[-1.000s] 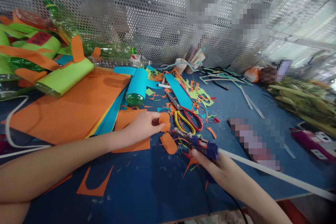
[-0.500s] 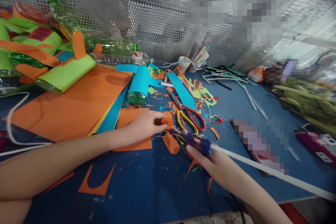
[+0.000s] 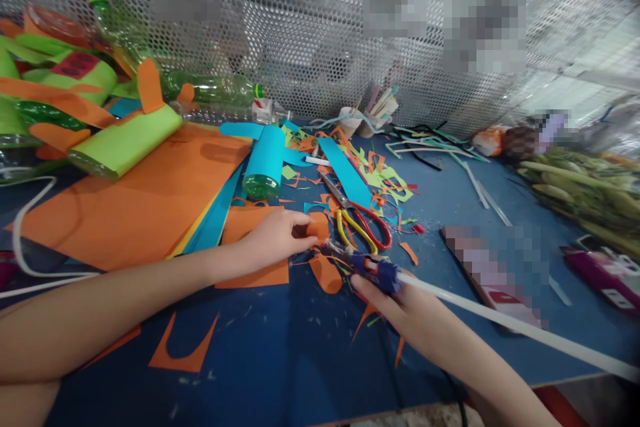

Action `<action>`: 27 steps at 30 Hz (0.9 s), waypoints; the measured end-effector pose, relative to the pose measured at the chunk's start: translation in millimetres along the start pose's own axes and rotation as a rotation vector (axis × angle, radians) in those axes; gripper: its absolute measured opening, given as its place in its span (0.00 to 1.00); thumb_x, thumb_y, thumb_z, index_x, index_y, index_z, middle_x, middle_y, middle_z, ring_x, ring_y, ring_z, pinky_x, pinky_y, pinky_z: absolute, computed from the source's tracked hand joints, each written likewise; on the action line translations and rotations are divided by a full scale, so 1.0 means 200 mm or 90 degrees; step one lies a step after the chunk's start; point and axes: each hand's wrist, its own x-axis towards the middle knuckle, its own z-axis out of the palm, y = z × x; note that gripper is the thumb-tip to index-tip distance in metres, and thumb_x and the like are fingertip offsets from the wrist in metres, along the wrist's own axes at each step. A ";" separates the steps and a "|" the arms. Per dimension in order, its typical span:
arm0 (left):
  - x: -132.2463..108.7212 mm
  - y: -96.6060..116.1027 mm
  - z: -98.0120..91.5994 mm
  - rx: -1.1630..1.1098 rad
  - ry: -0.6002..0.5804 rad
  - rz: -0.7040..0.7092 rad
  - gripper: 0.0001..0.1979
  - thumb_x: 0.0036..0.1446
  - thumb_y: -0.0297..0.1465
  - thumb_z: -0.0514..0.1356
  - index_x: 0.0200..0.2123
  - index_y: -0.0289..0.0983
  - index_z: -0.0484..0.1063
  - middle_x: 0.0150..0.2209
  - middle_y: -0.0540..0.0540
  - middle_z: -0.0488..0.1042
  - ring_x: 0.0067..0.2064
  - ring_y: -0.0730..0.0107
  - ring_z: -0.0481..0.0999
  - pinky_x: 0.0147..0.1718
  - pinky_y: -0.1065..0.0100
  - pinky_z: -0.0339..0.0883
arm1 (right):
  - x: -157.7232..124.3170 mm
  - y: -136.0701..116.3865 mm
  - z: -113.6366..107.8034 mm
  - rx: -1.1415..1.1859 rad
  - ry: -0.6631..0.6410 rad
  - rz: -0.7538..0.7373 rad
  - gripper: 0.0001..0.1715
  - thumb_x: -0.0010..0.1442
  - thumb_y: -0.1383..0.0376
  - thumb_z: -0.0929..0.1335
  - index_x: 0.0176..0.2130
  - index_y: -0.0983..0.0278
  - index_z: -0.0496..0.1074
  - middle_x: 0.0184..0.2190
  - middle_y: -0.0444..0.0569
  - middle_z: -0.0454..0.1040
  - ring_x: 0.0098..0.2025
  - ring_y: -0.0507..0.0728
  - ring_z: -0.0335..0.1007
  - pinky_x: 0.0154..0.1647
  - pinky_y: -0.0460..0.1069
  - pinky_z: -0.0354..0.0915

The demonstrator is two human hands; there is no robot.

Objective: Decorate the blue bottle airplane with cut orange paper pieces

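Between the thumb and fingers of my left hand (image 3: 277,237) is a small orange paper piece (image 3: 318,228). My right hand (image 3: 400,303) is closed around a blue hot glue gun (image 3: 380,271), from whose back a long white glue stick (image 3: 490,313) runs to the right. The gun's nozzle points left, close to the held paper; whether it touches is hard to see. Just below the nozzle lies another orange cut-out (image 3: 326,272). Beyond the gun rest scissors (image 3: 357,213) with one red and one yellow handle.
A blue-wrapped bottle (image 3: 265,160) stands behind my left hand, a green-wrapped one (image 3: 130,140) on orange sheets (image 3: 115,213) to the left. Paper scraps (image 3: 385,177) litter the middle. A phone-like slab (image 3: 485,280) lies right, brush cups (image 3: 353,121) at the back by a perforated metal wall (image 3: 310,27).
My right hand and the glue gun have shifted very slightly to the left. My left hand stays almost where it was, still pinching the orange paper.
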 end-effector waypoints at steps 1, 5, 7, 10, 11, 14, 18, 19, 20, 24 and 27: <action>0.00 0.00 0.00 0.000 0.002 0.002 0.11 0.54 0.36 0.56 0.24 0.36 0.67 0.21 0.51 0.66 0.24 0.74 0.64 0.22 0.72 0.49 | 0.00 0.01 0.00 -0.004 0.006 0.004 0.16 0.58 0.54 0.63 0.41 0.55 0.75 0.33 0.45 0.79 0.39 0.61 0.74 0.38 0.52 0.71; 0.00 -0.01 0.01 -0.004 0.004 0.006 0.11 0.53 0.34 0.56 0.22 0.36 0.65 0.20 0.52 0.64 0.24 0.75 0.63 0.21 0.72 0.48 | 0.00 0.03 -0.01 -0.018 0.016 0.016 0.16 0.58 0.54 0.63 0.40 0.56 0.75 0.33 0.45 0.79 0.39 0.61 0.75 0.37 0.51 0.71; 0.00 -0.01 0.01 -0.007 0.000 0.004 0.11 0.54 0.35 0.56 0.22 0.36 0.65 0.21 0.52 0.65 0.24 0.75 0.63 0.21 0.72 0.49 | 0.00 0.03 0.00 -0.020 0.012 0.003 0.15 0.58 0.54 0.63 0.40 0.55 0.75 0.32 0.45 0.79 0.37 0.60 0.75 0.36 0.51 0.71; 0.00 -0.01 0.00 -0.005 -0.002 0.002 0.11 0.54 0.36 0.56 0.23 0.36 0.65 0.21 0.52 0.66 0.24 0.74 0.64 0.22 0.71 0.49 | 0.00 0.01 0.01 -0.021 0.008 -0.015 0.15 0.58 0.54 0.63 0.41 0.55 0.75 0.33 0.45 0.79 0.37 0.59 0.75 0.36 0.51 0.71; 0.00 -0.01 0.00 -0.005 -0.001 0.003 0.11 0.54 0.36 0.57 0.23 0.36 0.65 0.21 0.52 0.66 0.25 0.74 0.64 0.22 0.71 0.49 | 0.00 0.01 0.01 -0.022 0.008 -0.014 0.16 0.58 0.54 0.63 0.41 0.55 0.75 0.34 0.45 0.79 0.37 0.59 0.75 0.36 0.51 0.71; 0.00 0.00 0.00 -0.005 0.004 -0.001 0.12 0.53 0.37 0.57 0.23 0.36 0.65 0.21 0.51 0.66 0.25 0.74 0.64 0.22 0.71 0.49 | 0.00 0.00 0.02 -0.025 0.013 -0.007 0.16 0.58 0.54 0.64 0.42 0.56 0.74 0.35 0.46 0.78 0.38 0.60 0.75 0.38 0.52 0.71; 0.00 -0.01 0.01 -0.002 0.006 -0.004 0.11 0.54 0.36 0.56 0.24 0.36 0.66 0.22 0.51 0.66 0.25 0.74 0.63 0.23 0.70 0.49 | 0.00 0.02 0.00 -0.030 0.011 -0.008 0.14 0.58 0.54 0.64 0.39 0.55 0.75 0.32 0.45 0.79 0.37 0.60 0.75 0.37 0.52 0.71; 0.00 -0.01 0.01 -0.001 0.007 -0.001 0.11 0.54 0.36 0.56 0.24 0.36 0.65 0.22 0.51 0.66 0.25 0.74 0.63 0.23 0.70 0.49 | 0.00 0.03 0.00 -0.030 0.008 -0.007 0.14 0.58 0.55 0.64 0.39 0.55 0.75 0.32 0.45 0.79 0.37 0.60 0.75 0.36 0.52 0.71; 0.00 -0.02 0.01 0.000 0.009 0.003 0.10 0.54 0.35 0.56 0.23 0.36 0.65 0.22 0.51 0.65 0.25 0.74 0.63 0.23 0.70 0.49 | 0.00 0.04 0.00 -0.029 0.006 -0.009 0.14 0.58 0.55 0.64 0.39 0.56 0.75 0.31 0.45 0.79 0.36 0.60 0.75 0.36 0.51 0.71; 0.00 -0.02 0.02 -0.004 0.010 0.003 0.10 0.54 0.35 0.56 0.24 0.36 0.66 0.22 0.52 0.65 0.25 0.74 0.63 0.23 0.70 0.49 | 0.00 0.07 0.00 -0.043 0.000 -0.028 0.14 0.59 0.56 0.63 0.40 0.55 0.75 0.32 0.45 0.79 0.37 0.60 0.76 0.35 0.51 0.71; 0.00 -0.01 0.01 -0.002 0.006 0.000 0.11 0.54 0.36 0.56 0.23 0.36 0.64 0.21 0.52 0.65 0.25 0.75 0.63 0.23 0.71 0.49 | -0.01 0.06 0.02 -0.073 -0.018 -0.051 0.14 0.61 0.57 0.62 0.41 0.55 0.75 0.34 0.44 0.79 0.37 0.59 0.76 0.36 0.50 0.71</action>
